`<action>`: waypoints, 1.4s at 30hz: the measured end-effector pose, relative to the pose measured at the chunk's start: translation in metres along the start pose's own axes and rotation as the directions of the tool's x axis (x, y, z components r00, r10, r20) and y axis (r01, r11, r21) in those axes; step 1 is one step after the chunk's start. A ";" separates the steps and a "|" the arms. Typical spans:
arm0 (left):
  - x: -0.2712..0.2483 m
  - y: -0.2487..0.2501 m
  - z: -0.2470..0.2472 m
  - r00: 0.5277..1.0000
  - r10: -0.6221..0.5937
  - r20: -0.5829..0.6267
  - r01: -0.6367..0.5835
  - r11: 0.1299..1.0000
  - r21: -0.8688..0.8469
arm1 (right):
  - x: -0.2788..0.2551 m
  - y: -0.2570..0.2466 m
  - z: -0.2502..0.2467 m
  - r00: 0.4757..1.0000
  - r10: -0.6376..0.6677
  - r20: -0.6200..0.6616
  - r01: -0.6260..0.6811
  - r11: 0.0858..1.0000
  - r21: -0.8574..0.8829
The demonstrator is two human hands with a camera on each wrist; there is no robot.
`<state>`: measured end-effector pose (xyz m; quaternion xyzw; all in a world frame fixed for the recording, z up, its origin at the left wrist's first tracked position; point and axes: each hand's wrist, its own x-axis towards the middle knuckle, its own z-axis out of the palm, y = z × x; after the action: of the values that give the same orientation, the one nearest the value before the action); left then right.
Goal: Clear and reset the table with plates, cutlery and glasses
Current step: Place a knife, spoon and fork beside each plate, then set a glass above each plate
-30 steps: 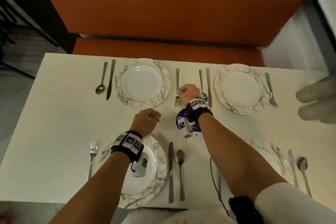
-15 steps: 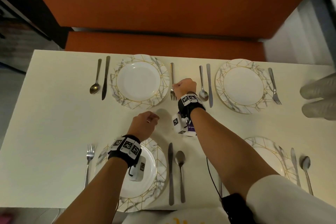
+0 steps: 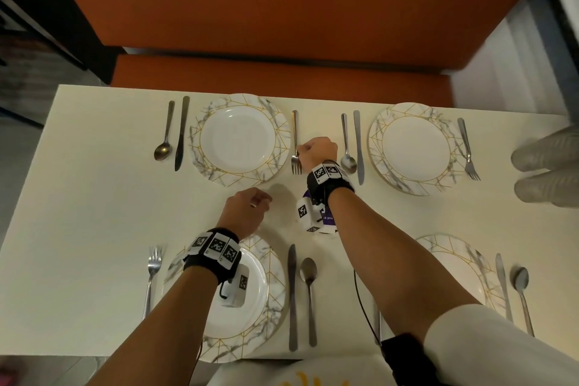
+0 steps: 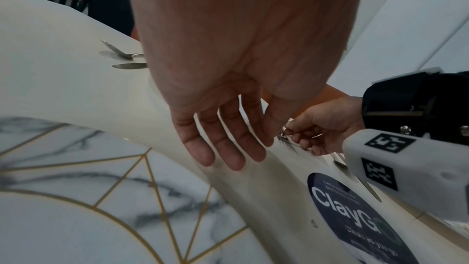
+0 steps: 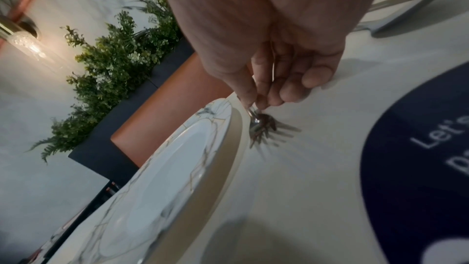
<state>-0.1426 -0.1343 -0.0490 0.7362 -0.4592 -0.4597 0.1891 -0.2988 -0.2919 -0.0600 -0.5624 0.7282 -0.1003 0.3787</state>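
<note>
We pinch the fork [image 3: 295, 147] low on its handle, just above the tines, between the thumb and fingertips of our right hand [image 3: 317, 152]; the fork lies on the table [image 3: 94, 197] just beside the right rim of the far left plate [image 3: 239, 138], tines toward us. In the right wrist view the tines rest on the tabletop close to that plate's edge. Our left hand [image 3: 246, 213] hovers over the table between the far left plate and the near left plate [image 3: 269, 301], grasping nothing, its fingers loose and nearly straight in the left wrist view. A round dark sticker [image 4: 355, 218] sits on the table under our right wrist. To the right of our right hand lie a spoon [image 3: 347, 147] and a knife [image 3: 358, 147], then the far right plate [image 3: 415, 147].
</note>
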 end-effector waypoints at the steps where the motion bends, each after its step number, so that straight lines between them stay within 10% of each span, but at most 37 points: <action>1: -0.001 0.002 -0.001 1.000 0.012 -0.006 -0.012 1.000 0.002 | -0.002 0.001 -0.003 1.000 -0.023 -0.013 0.023 1.000 0.001; 21: -0.039 0.129 0.076 0.950 0.304 0.068 -0.301 0.952 -0.047 | -0.109 0.129 -0.140 0.928 -0.261 -0.267 0.310 0.937 0.163; 38: -0.061 0.377 0.293 0.752 0.631 0.191 -0.657 0.744 0.124 | -0.092 0.313 -0.402 0.785 -0.206 -0.584 0.292 0.955 0.056; 42: -0.047 0.415 0.341 0.708 0.662 0.247 -0.707 0.662 0.249 | -0.071 0.346 -0.446 0.820 -0.193 -0.539 0.179 0.981 -0.078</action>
<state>-0.6488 -0.2560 0.0927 0.4966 -0.7831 -0.3210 0.1924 -0.8460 -0.2331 0.0825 -0.5836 0.7483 -0.2834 0.1383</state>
